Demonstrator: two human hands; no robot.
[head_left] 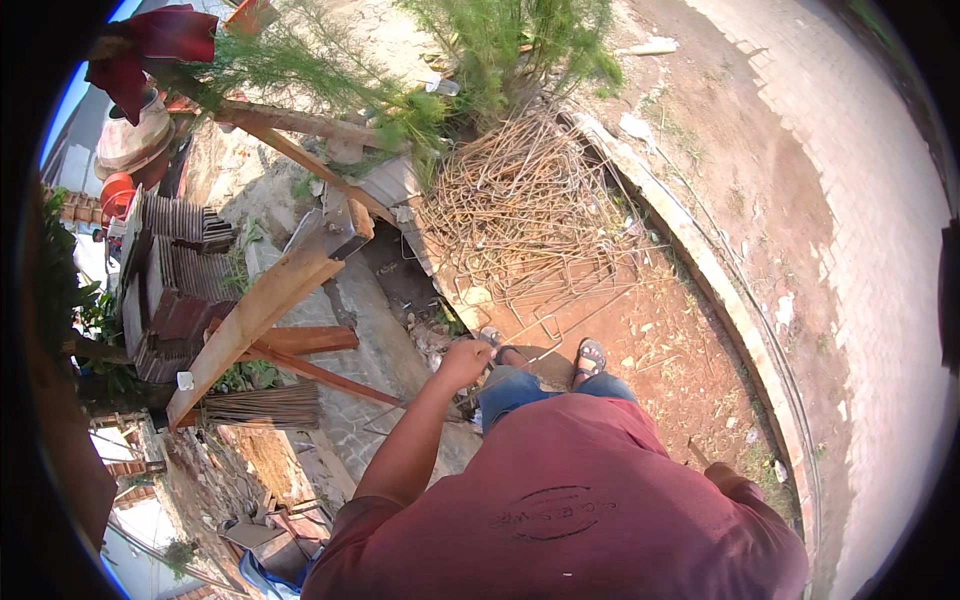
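**One Heap of Bent Rods, One Piece in Hand**

The heap of thin, rusty rods is located on the bare soil at the far centre, beyond the person's feet. One bent rod is positioned at the near side of the heap, just beside the left hand. The fingers of the left hand are curled inward, and the rod appears to be pinched in them. The right hand is placed low at the right, well apart from the heap and partly hidden by the shirt. A narrow brown piece is seen next to it; whether it is gripped cannot be determined.

Progress is judged as follows. Many rods in the heap are already shaped with angled corners. The held piece is not laid flat on the heap. No finished count can be established, so the remaining quantity is left unstated.

At the left, a broad timber beam is propped at a slant, and reach on that side may be limited by it. Farther left, stacked tiles are stored; a bundle of straight rods is laid nearer. The heap is bordered by a curb at the right and a shrub at the far side. Withdrawal of single pieces may be hindered by tangling.
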